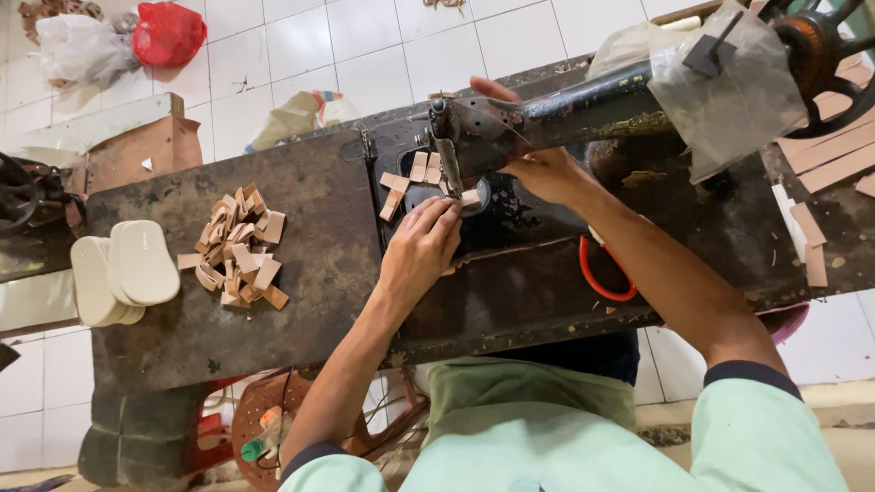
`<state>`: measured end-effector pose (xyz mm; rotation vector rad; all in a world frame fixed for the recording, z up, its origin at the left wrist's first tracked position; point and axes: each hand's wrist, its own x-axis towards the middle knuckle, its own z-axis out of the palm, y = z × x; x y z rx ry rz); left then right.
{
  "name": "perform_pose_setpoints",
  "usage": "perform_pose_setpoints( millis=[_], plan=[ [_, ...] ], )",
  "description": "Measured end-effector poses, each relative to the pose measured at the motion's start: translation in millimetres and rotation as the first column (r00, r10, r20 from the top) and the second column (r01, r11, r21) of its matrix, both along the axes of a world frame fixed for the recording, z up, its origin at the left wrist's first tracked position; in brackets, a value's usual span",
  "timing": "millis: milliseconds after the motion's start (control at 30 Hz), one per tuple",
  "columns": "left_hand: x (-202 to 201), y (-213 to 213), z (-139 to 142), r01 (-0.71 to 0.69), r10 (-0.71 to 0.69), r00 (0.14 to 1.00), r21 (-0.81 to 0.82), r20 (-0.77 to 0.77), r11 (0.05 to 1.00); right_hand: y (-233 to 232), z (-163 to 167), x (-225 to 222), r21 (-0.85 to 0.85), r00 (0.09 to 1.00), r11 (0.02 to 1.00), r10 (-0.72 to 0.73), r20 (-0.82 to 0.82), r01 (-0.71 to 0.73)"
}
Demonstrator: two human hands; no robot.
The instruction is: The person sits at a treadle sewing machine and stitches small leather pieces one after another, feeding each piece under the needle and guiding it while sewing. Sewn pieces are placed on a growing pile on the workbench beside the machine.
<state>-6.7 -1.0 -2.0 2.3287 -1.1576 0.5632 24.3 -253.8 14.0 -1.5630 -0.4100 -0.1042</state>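
At the centre of the frame, the fingertips of the left hand press flat, fingers close together, on a small tan leather piece lying on the dark bed of the sewing machine, just below the needle area. The piece is light brown, thin and roughly rectangular, mostly hidden by the fingers and the machine head. The right hand lies just right of the needle, tucked under the machine's arm; its fingers curl toward the same piece, but whether they pinch it cannot be told.

Just left of the needle, a short chain of similar tan pieces trails across the machine bed. Further left, on the worn dark table, sits a loose heap of tan leather scraps, and beside it, near the left edge, a stack of cream shoe insoles. Red-handled scissors lie under the right forearm. At upper right, a clear plastic bag hangs over the machine beside its handwheel.
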Motion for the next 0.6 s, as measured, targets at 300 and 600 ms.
perform_pose_setpoints(
  millis=[300,600],
  plan=[
    [-4.4,-4.1,2.2,-0.021,0.021,1.000,0.012,-0.008,1.000,-23.1,39.0,-68.8,-0.656,0.960,0.722,-0.042,0.276,0.220],
    [-2.2,-11.4,-0.2,-0.089,0.089,0.996,0.006,0.015,0.996,-183.2,71.3,-114.1,-0.517,0.477,0.020,-0.420,0.772,0.856]
  ],
)
